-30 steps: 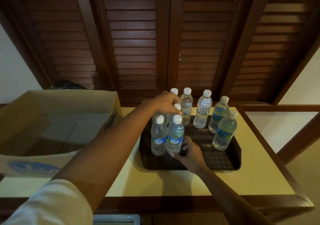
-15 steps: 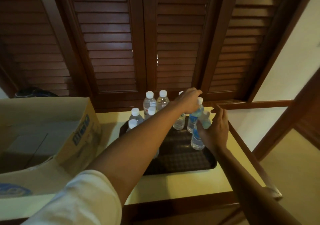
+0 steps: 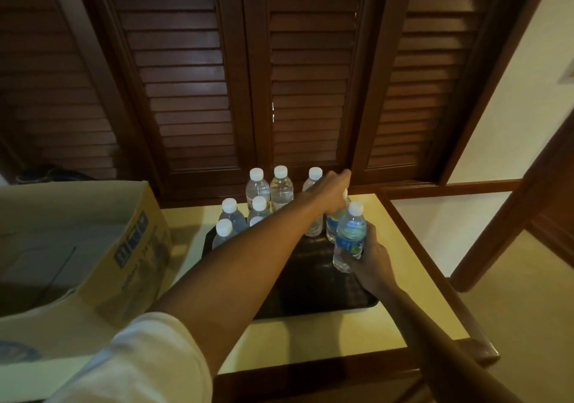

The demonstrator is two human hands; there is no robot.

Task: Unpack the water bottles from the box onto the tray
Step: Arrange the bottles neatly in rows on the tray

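So, quick rundown from where I'm standing:
right hand (image 3: pixel 369 259): wrapped round the lower half of a blue-label bottle (image 3: pixel 350 235), upright, at the tray's (image 3: pixel 313 303) right edge
left hand (image 3: pixel 332 192): curled over the cap of the bottle behind (image 3: pixel 333 226)
nearer hand: right, bottle just ahead of its palm
box (image 3: pixel 124 247): well off left, looks emptied

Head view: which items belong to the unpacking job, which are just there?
Job: bottles, tray, box, left hand, right hand.
Just there: table, shutters, dark object behind the box.
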